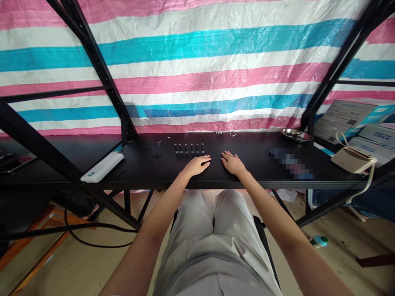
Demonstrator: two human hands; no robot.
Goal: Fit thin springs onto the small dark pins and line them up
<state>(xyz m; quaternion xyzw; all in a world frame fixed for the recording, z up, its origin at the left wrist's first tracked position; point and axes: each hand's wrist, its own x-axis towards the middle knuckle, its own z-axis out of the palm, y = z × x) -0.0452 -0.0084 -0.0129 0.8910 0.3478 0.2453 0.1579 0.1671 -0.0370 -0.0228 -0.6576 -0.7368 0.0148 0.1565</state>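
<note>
My left hand [198, 165] lies flat on the black tabletop [148, 168], fingers stretched out and holding nothing. Just beyond it stands a row of several small dark cylinders with pale ends [191, 149], apart from or barely near the fingertips. To the right, my right hand [232, 162] also rests palm down with its fingers spread and nothing in them. Farther back, short white pieces [220, 132] line up near the rear edge, with thin curled white bits [233, 134] beside them. A shiny metal dish [296, 135] sits at the back right.
A white power strip-like box [103, 167] lies at the left end. On the right are a blurred-out item [291, 164], a cream device with a strap [353, 159] and printed boxes [345, 117]. Black metal posts [101, 70] frame the table before a striped sheet [210, 78].
</note>
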